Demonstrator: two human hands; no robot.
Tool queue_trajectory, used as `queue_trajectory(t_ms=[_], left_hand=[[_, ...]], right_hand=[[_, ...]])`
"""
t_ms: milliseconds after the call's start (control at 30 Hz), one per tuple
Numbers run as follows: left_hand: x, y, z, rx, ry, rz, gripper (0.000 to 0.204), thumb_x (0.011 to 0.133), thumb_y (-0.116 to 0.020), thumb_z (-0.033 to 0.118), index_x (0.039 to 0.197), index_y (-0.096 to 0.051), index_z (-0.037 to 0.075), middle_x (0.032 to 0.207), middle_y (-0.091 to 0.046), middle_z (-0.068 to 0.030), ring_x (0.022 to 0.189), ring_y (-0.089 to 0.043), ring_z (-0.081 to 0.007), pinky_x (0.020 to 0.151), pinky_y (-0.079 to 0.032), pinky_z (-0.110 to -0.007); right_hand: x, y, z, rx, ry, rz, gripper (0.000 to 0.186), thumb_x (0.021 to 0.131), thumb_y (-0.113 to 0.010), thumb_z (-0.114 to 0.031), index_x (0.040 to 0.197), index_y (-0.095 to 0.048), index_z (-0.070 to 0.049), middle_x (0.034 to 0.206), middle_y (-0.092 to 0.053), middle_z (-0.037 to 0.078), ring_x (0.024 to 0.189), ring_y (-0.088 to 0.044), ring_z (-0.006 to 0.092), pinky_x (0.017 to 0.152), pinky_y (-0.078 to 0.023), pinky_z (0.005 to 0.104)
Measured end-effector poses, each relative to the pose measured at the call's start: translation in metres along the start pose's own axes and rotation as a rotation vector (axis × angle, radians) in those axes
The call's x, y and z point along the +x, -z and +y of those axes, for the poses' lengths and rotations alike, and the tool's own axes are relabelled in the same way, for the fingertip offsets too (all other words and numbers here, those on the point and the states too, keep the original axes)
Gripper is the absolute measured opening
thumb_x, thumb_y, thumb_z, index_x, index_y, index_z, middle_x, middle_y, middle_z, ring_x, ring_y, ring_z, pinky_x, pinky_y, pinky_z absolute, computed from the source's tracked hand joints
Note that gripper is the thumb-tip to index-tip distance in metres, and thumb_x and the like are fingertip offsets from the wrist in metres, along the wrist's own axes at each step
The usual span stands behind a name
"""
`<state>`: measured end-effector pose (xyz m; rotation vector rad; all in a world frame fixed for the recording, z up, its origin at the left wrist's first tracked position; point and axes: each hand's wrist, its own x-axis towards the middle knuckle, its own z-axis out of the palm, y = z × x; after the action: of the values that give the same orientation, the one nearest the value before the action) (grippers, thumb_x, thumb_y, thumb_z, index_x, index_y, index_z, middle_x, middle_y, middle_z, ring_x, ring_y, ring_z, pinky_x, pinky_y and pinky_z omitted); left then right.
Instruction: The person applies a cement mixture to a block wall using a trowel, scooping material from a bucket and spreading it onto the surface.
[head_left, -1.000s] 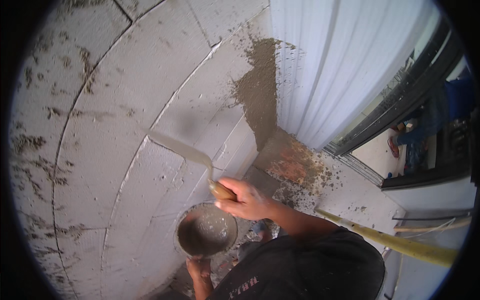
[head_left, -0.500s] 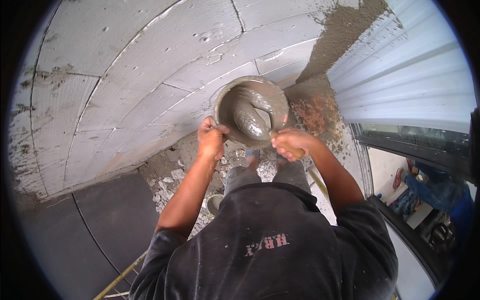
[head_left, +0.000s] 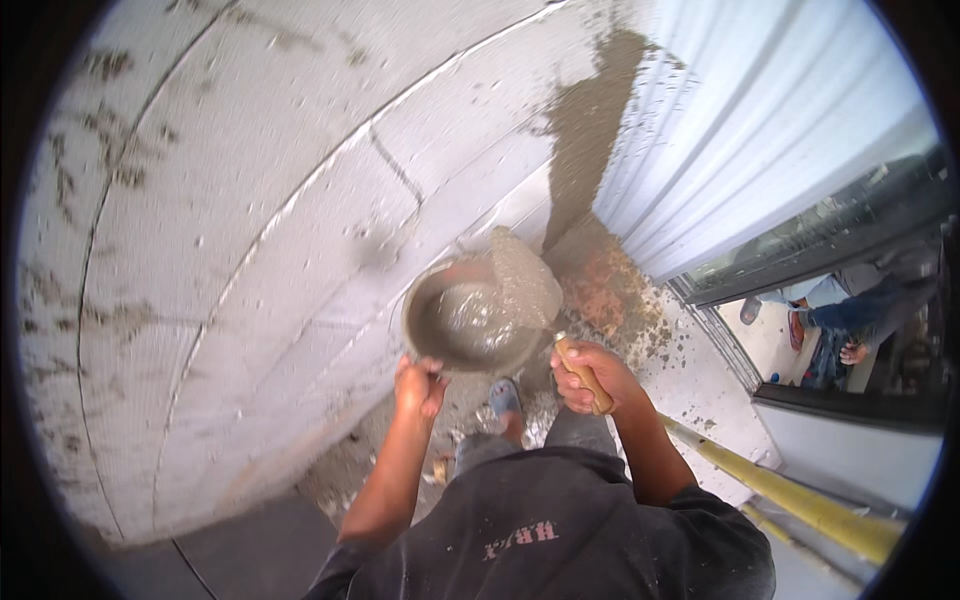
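Observation:
My left hand (head_left: pixel 420 385) grips the near left rim of a round bucket (head_left: pixel 412 322), its fingers curled at the edge. Wet grey mortar (head_left: pixel 468 318) glistens inside. In my right hand (head_left: pixel 612 378) is a trowel (head_left: pixel 588 382), held by its wooden handle. A thick heap of mortar (head_left: pixel 526 282) covers the trowel's blade, which is raised over the bucket's right side; the blade itself is hidden beneath it.
A pale block wall (head_left: pixel 290 130) rises ahead and left. Fresh mortar (head_left: pixel 590 125) coats its corner beside a white ribbed panel (head_left: pixel 750 130). Yellow poles (head_left: pixel 800 495) stand at right. Beyond a dark-framed opening (head_left: pixel 850 410), another person's legs (head_left: pixel 845 310) and hand show. Rubble lies near my feet.
The trowel has come up out of the bucket's mortar with a heap on it. The bucket sits lower in view, and the view has turned, bringing the right-hand poles into sight.

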<state>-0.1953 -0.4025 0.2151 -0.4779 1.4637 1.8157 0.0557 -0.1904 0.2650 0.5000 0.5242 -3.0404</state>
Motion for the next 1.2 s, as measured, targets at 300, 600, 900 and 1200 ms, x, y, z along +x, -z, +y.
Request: queue_trajectory(t_ms=[300,600,900,1200], left_hand=[[-0.018,0.100,0.044,-0.019,0.011,0.013,0.067,0.075,-0.050,-0.015,0.132,-0.033,0.015,0.120,-0.055,-0.0143,0.108,-0.057,-0.0337,0.097,-0.044,-0.065],[-0.048,0.186,0.053,0.055,-0.045,0.233,0.059,0.075,-0.047,-0.012,0.130,-0.044,0.008,0.117,-0.058,-0.0161,0.104,-0.060,-0.0358,0.089,-0.052,-0.062],[-0.067,0.171,0.031,-0.004,-0.117,0.146,0.055,0.075,-0.051,-0.011,0.128,-0.048,0.004,0.121,-0.059,-0.0181,0.115,-0.058,-0.0406,0.097,-0.050,-0.058],[-0.042,0.094,0.004,0.008,-0.140,0.166,0.054,0.078,-0.053,-0.013,0.124,-0.048,0.015,0.090,-0.059,-0.0066,0.081,-0.058,-0.0239,0.080,-0.049,-0.051]], right_hand=[[0.012,-0.083,-0.069,-0.097,1.043,0.424,0.016,0.095,-0.052,-0.011,0.109,-0.053,-0.003,0.074,-0.055,0.007,0.049,-0.050,0.0143,0.043,-0.046,0.0315],[0.210,-0.031,-0.150,-0.815,1.309,1.277,0.019,0.092,-0.059,-0.007,0.110,-0.054,-0.005,0.084,-0.057,0.006,0.073,-0.058,0.0213,0.064,-0.051,0.0370],[0.089,-0.127,0.037,-1.039,0.477,0.051,0.026,0.095,-0.070,-0.020,0.106,-0.053,-0.004,0.074,-0.050,0.001,0.062,-0.055,0.0083,0.054,-0.044,0.0288],[0.092,-0.002,0.028,-1.938,-0.072,-0.113,0.029,0.089,-0.058,-0.026,0.101,-0.065,0.000,0.094,-0.068,0.019,0.089,-0.067,0.0337,0.082,-0.055,0.0453]])
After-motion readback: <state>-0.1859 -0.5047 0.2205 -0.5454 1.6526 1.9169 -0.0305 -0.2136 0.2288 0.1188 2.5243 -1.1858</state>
